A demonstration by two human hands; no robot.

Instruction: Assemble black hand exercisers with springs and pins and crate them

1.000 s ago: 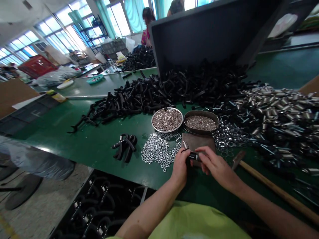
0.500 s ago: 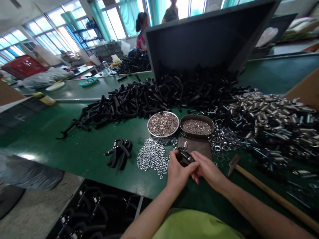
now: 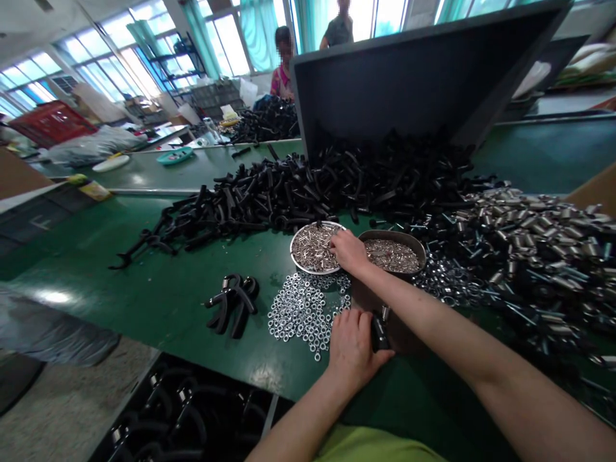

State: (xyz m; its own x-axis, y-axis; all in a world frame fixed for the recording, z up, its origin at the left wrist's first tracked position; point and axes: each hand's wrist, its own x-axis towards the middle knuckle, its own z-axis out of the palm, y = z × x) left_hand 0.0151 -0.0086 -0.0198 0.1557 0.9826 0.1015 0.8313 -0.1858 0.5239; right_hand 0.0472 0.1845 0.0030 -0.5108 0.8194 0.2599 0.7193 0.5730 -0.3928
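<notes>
My left hand (image 3: 353,340) rests low over the table, closed around a black plastic part (image 3: 379,333) with a small metal cylinder (image 3: 385,312) at its upper end. Much of that part is hidden by the fingers and my right forearm. Farther forward, my right hand (image 3: 349,249) reaches to the right side of a round dish (image 3: 308,263) of small metal pins. Its fingers are bent together among the pins, and what they pinch is hidden. Silver nuts (image 3: 301,311) lie spread in front of the dish, left of my left hand.
An oval tin (image 3: 423,250) of tiny metal pieces stands right of the dish. Black curved parts (image 3: 269,192) heap behind, under a tipped grey bin (image 3: 409,83). Metal cylinders (image 3: 543,231) pile at right. Black assembled pieces (image 3: 233,305) lie left. Two people are across the table.
My right hand has left the black part and moved forward to the dish of pins. My left hand keeps the part, now lower and slightly right. The view has shifted a little.
</notes>
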